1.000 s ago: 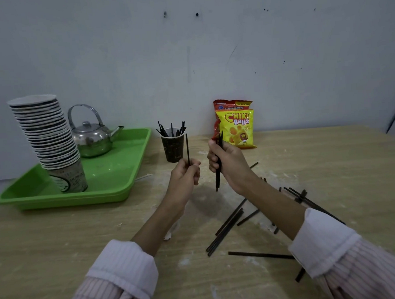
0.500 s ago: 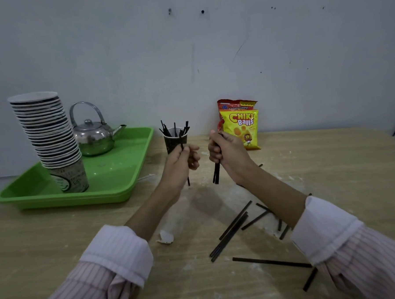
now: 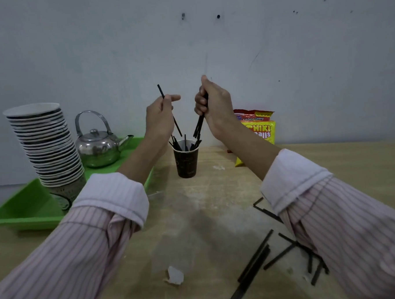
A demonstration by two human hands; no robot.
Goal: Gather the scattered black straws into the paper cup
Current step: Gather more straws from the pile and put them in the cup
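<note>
Hands raised over the paper cup (image 3: 186, 158), far centre of the table (image 3: 217, 205). My left hand (image 3: 159, 119) pinched one straw (image 3: 169, 110); my right hand (image 3: 213, 107) gripped a small bundle (image 3: 198, 126). Loose straws (image 3: 255, 265) lay near right. Risk I judged: slanted ends catching the rim, tipping the light cup.

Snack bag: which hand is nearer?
Right. The right hand is just left of the snack bag, above the paper cup; the left hand is beyond the cup's far side.
</note>
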